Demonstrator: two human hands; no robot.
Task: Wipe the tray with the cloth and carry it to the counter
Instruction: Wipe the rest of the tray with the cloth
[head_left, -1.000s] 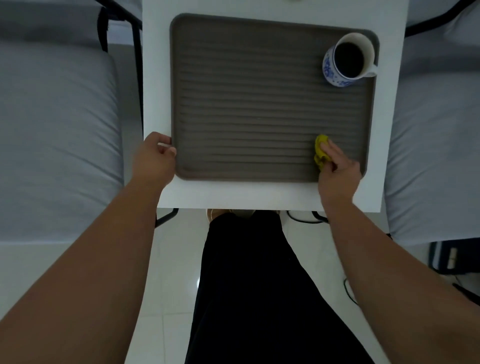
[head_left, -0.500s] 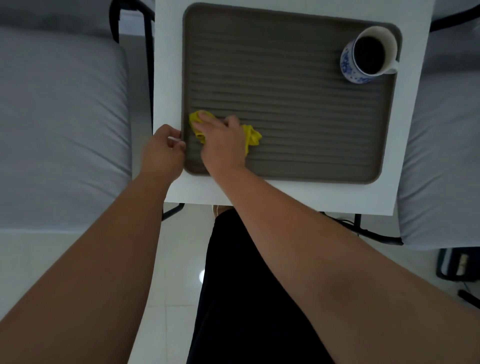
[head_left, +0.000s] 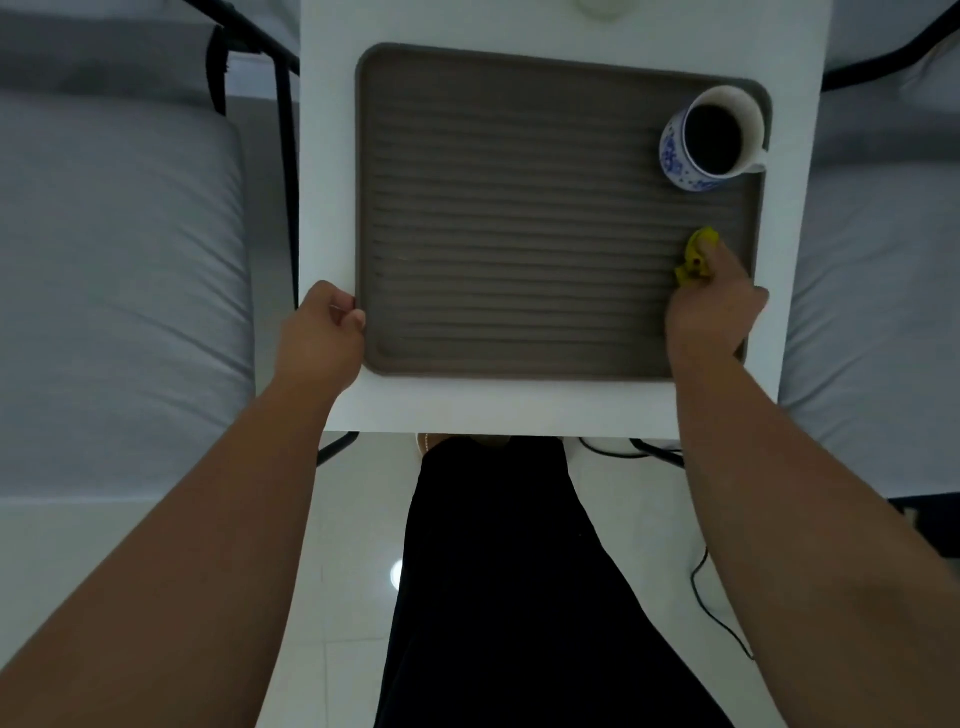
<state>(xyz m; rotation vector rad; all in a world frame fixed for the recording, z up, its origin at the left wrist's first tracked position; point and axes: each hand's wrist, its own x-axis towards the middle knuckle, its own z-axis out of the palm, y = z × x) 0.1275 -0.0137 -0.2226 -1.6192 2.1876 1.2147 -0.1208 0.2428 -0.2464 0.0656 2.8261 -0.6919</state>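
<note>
At four o'clock on the ribbed tray (head_left: 519, 218), in the head view, the right hand (head_left: 714, 306) now bunches the yellow cloth (head_left: 697, 257) under curled fingers; half a second ago it was over at the tray's eight o'clock side, so a full stroke has just crossed the near rows. The left hand (head_left: 319, 338) still pinches the tray's rim at eight o'clock, steadying it on the white bench (head_left: 519, 410). A filled cup (head_left: 714, 137) stands at two o'clock on the tray. Far rows probably remain unwiped; carrying has not begun.
</note>
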